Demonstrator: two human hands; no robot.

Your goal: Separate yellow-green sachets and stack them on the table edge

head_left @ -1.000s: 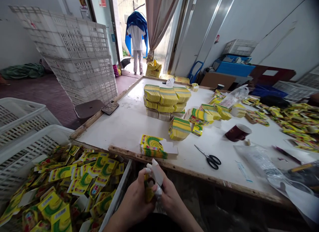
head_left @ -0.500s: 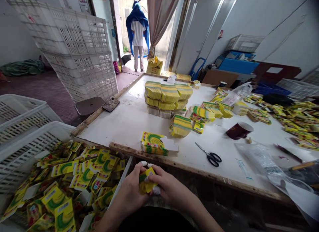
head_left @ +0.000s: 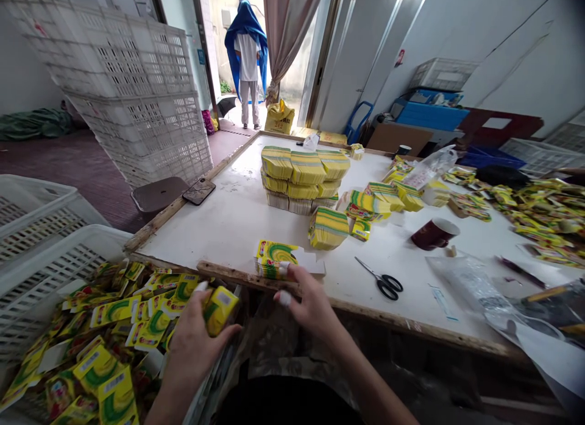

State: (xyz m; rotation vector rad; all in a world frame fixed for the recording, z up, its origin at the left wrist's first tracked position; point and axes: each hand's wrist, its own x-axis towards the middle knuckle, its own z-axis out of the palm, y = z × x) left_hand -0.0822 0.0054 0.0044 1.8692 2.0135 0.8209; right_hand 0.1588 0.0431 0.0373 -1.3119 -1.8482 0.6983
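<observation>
My left hand is over the right side of the crate of cartons, with a small yellow-and-green carton between its thumb and fingers. White coverings show on some fingertips of both hands. My right hand is empty, thumb and fingers apart, at the table's front edge. Its fingertips reach the stack of flat yellow cartons lying there; whether they touch it I cannot tell. Below and left, many yellow cartons fill the white plastic crate.
Bundled flat cartons are piled mid-table. Scissors, a dark mug and a plastic bag lie to the right. A phone rests at the left edge. Tall stacked crates stand left; a person in blue is in the doorway.
My hands were together around a yellow carton and have parted. The left has moved left over the crate with a carton; the right has let go and moved forward to the stack.
</observation>
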